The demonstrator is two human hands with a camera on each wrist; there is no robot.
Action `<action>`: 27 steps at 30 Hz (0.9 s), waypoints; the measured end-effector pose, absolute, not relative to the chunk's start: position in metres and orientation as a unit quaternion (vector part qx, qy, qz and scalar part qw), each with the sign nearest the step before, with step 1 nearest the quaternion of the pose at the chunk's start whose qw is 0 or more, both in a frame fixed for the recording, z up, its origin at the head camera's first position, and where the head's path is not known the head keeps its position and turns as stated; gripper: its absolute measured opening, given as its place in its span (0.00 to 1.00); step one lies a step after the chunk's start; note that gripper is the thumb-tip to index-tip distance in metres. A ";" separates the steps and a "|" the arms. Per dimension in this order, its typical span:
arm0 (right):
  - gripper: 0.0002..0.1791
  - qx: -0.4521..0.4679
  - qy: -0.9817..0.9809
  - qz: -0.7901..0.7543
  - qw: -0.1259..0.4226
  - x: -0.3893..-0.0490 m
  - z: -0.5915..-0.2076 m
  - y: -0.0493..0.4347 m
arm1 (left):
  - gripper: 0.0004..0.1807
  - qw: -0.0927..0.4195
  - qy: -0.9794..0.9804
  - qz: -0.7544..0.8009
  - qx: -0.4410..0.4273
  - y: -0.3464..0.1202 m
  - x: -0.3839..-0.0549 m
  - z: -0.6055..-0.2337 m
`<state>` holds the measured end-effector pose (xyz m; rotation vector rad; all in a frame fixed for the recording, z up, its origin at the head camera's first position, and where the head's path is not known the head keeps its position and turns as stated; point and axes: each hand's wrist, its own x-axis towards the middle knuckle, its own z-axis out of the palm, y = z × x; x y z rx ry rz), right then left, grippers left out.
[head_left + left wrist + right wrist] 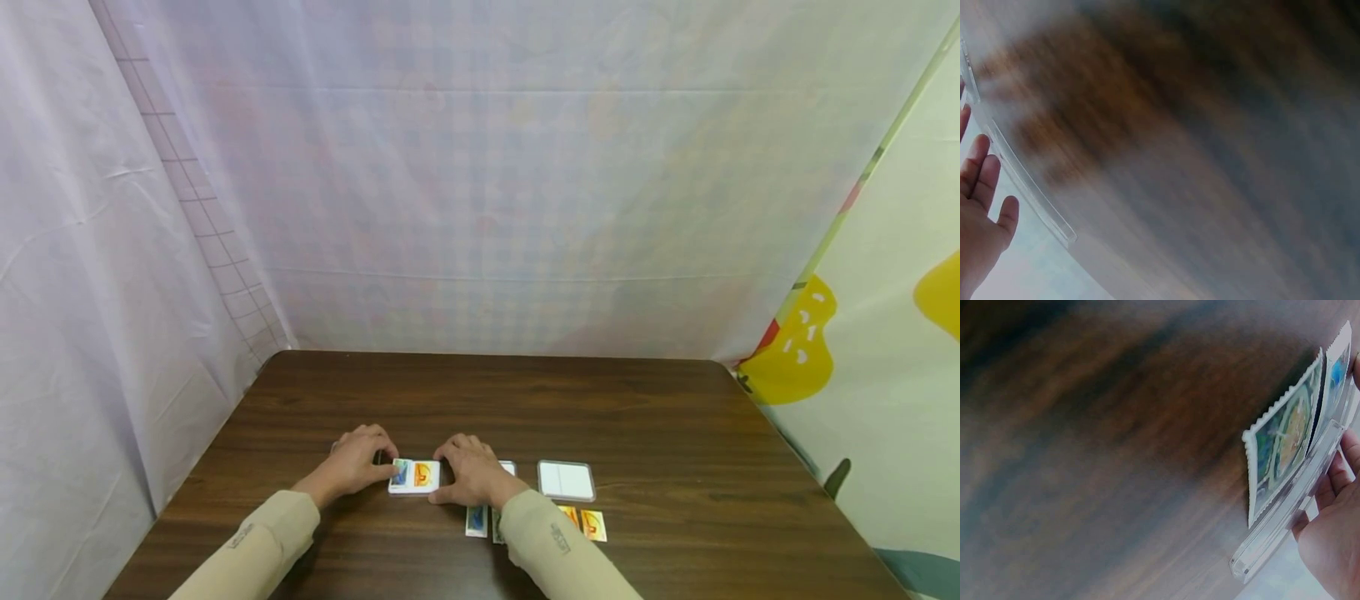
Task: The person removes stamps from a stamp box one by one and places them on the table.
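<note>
A clear flat case (414,490) with a white insert lies before me on the table. On it are a blue stamp (401,473) at the left and an orange-yellow stamp (423,475) beside it. My left hand (352,463) pinches the blue stamp's left side between thumb and forefinger. From the right, my right hand (472,471) holds the case, thumb at the lower corner and forefinger at the upper. In the left wrist view, a clear plastic edge (1032,184) passes beside the left fingers. The wrist views do not show the held case clearly.
A second white-backed case (509,467) is partly hidden behind my right hand, and another case (566,481) lies farther right. Nearer me are a blue stamp (476,522), a greenish stamp (1285,437) and orange stamps (594,526). Curtains surround the brown table (675,417).
</note>
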<state>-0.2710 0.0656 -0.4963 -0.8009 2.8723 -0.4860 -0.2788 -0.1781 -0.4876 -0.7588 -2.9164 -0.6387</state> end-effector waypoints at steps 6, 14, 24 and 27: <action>0.33 -0.260 0.950 -0.163 0.060 -0.272 -0.499 0.065 | 0.08 0.031 -0.945 -0.208 -0.249 -0.178 -0.279 -0.488; 0.34 -0.253 0.951 -0.161 0.071 -0.269 -0.493 0.065 | 0.07 0.033 -0.942 -0.228 -0.245 -0.177 -0.279 -0.487; 0.34 -0.260 0.950 -0.161 0.066 -0.271 -0.497 0.066 | 0.06 0.031 -0.936 -0.260 -0.234 -0.178 -0.281 -0.486; 0.34 -0.258 0.950 -0.162 0.068 -0.271 -0.495 0.066 | 0.06 0.030 -0.935 -0.266 -0.233 -0.178 -0.281 -0.485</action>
